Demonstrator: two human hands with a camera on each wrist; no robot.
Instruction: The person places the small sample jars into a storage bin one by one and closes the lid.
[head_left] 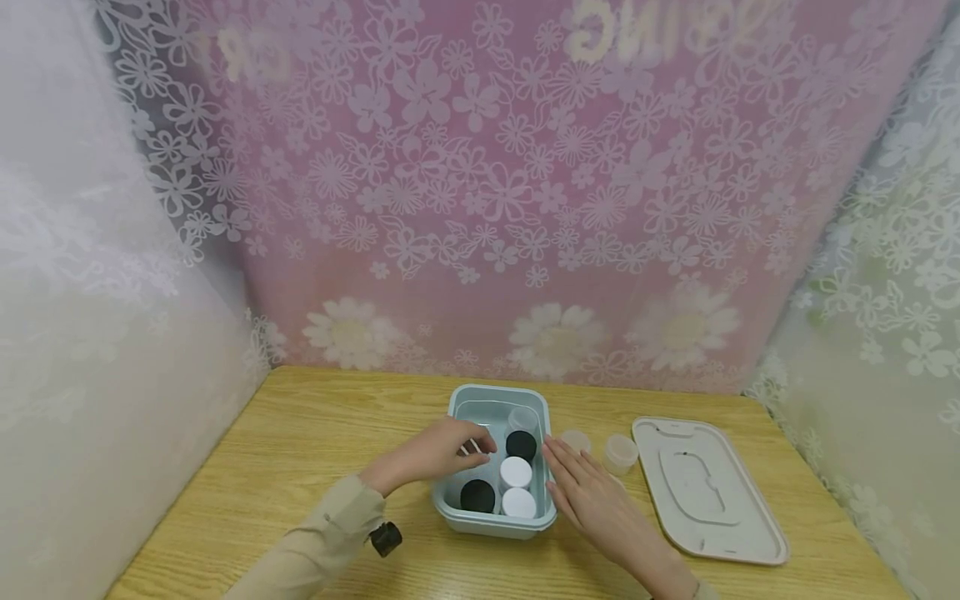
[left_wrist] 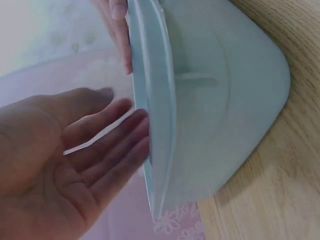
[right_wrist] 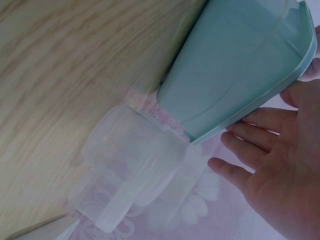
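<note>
A light blue plastic bin (head_left: 492, 527) stands on the table, holding several small round jars. Along its right side are a clear jar (head_left: 522, 419), a black-lidded jar (head_left: 521, 447) and two white-topped jars (head_left: 516, 472); another black-lidded jar (head_left: 477, 497) is at the front left. My left hand (head_left: 450, 447) reaches over the bin's left rim, fingers loosely bent, with nothing seen between fingers and thumb (left_wrist: 95, 102). My right hand (head_left: 592, 496) lies along the right side with fingers extended, touching the rim (right_wrist: 280, 95); its palm holds nothing.
Right of the bin are translucent jars (head_left: 620, 454), one partly behind my right hand. A pale flat lid (head_left: 708, 492) lies farther right on the wooden table (head_left: 315, 417). A small black object (head_left: 386, 539) shows beside my left sleeve. Floral cloth (head_left: 495, 208) hangs behind the table.
</note>
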